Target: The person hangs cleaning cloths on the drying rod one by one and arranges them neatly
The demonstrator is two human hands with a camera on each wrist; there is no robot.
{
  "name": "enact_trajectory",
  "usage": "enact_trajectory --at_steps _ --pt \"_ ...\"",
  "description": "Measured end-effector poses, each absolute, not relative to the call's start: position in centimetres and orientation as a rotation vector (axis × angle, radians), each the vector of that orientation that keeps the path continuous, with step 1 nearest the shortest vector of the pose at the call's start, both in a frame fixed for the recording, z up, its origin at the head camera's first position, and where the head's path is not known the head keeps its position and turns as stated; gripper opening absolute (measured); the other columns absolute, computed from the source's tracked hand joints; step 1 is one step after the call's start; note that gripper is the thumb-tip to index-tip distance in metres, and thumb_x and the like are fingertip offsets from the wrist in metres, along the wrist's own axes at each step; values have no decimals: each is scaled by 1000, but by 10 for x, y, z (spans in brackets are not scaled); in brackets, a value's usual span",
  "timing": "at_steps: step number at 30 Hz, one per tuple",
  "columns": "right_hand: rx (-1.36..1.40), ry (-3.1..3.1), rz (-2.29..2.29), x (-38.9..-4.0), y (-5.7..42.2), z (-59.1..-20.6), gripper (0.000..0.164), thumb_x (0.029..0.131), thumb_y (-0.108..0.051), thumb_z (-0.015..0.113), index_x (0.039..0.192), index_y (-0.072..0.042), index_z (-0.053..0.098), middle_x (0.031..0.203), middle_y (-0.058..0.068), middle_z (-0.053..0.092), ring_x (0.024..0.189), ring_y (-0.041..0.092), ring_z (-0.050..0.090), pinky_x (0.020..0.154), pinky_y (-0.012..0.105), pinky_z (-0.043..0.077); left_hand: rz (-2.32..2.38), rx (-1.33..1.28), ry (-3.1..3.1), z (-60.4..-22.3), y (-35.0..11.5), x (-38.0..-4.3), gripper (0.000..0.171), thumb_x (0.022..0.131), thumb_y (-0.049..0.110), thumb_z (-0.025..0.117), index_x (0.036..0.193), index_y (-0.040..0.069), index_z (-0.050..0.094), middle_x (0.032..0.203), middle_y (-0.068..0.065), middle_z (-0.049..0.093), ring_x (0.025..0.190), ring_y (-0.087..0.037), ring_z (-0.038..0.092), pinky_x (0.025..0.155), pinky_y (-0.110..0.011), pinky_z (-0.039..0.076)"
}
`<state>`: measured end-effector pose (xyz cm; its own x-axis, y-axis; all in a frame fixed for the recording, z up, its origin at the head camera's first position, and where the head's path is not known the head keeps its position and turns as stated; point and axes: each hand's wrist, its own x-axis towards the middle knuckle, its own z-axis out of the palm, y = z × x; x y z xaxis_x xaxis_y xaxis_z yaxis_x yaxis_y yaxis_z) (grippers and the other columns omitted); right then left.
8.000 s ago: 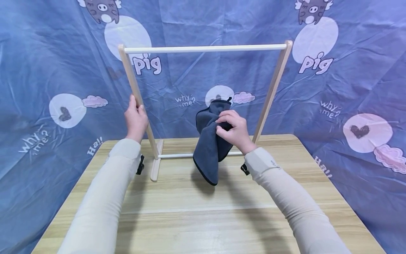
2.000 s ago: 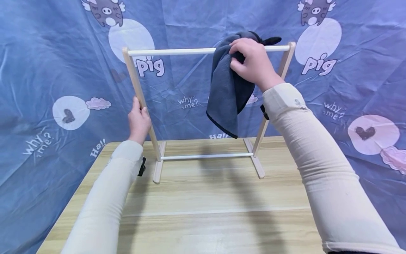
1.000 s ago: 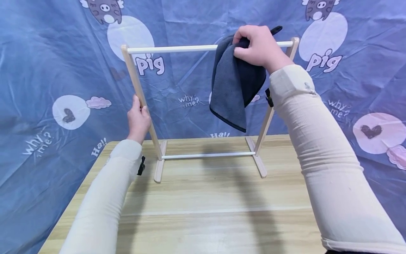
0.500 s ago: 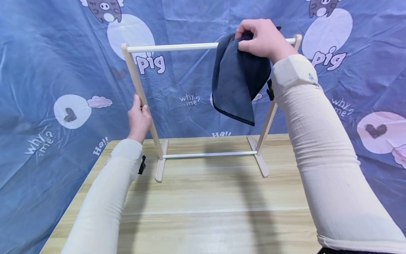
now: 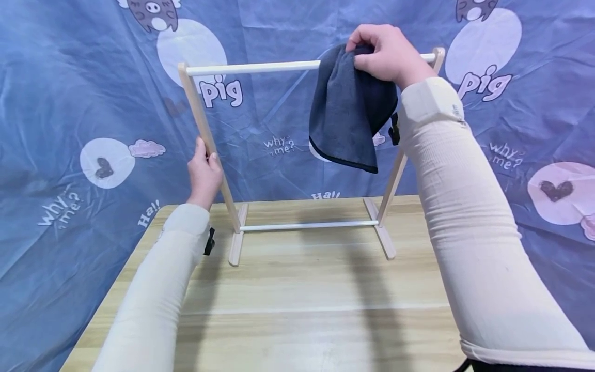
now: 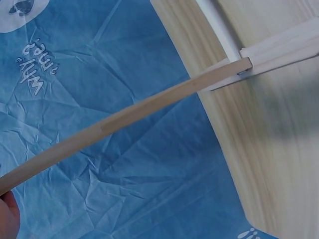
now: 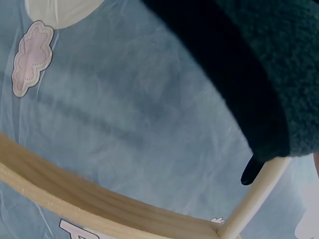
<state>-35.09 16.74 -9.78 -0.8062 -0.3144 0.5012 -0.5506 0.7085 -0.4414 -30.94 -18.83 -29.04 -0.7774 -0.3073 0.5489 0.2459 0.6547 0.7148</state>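
Note:
A dark grey-blue towel [image 5: 341, 113] with black edging hangs in folds at the white top rod [image 5: 253, 68] of a wooden rack, right of the rod's middle. My right hand [image 5: 388, 54] pinches it near its upper edge, just above the rod. Up close in the right wrist view, the towel [image 7: 304, 99] covers the upper right, and its black loop [image 7: 251, 172] dangles beside the rod [image 7: 256, 199]. My left hand [image 5: 204, 173] grips the rack's left post [image 5: 196, 106] about halfway up. Only a bit of that hand [image 6: 8, 216] shows in the left wrist view.
The rack stands on a wood-grain table [image 5: 288, 289], with a lower white bar [image 5: 309, 226] between its feet. The right post [image 5: 395, 178] is partly hidden by my right arm. A blue printed curtain [image 5: 274, 119] hangs behind and at both sides.
My right hand first raised the towel from below up to the top rod. Over the last two seconds it has moved slightly up and right with it. My left hand stays on the post.

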Motion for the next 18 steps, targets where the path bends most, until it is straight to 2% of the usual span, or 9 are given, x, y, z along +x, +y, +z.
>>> enact_trajectory --at_steps 5,11,15,18 --pt "631 -2554 792 -351 166 -96 14 88 -15 50 98 -20 59 97 -6 51 90 16 41 82 22 33 -1111 88 -2214 -291 -187 -312 47 97 8 40 143 10 30 116 -26 57 103 -37 57 89 -44 47" --pt "642 -2596 738 -350 163 -93 16 90 -13 48 102 -17 58 99 -4 51 93 18 41 84 24 33 -1189 106 -2173 -293 -185 -312 45 97 6 39 140 12 33 117 -25 56 103 -34 54 91 -43 46" --pt "646 -2627 720 -349 160 -92 18 90 -12 46 105 -14 56 99 -3 50 95 19 41 85 26 33 -1195 90 -2145 -293 -187 -311 37 95 4 41 132 7 41 114 -25 56 101 -33 54 89 -43 46" --pt "630 -2630 708 -348 161 -90 19 90 -11 46 106 -13 56 99 -3 50 95 20 41 86 26 33 -1192 69 -2109 -291 -186 -311 35 94 2 43 128 5 44 115 -22 56 104 -30 54 91 -39 46"
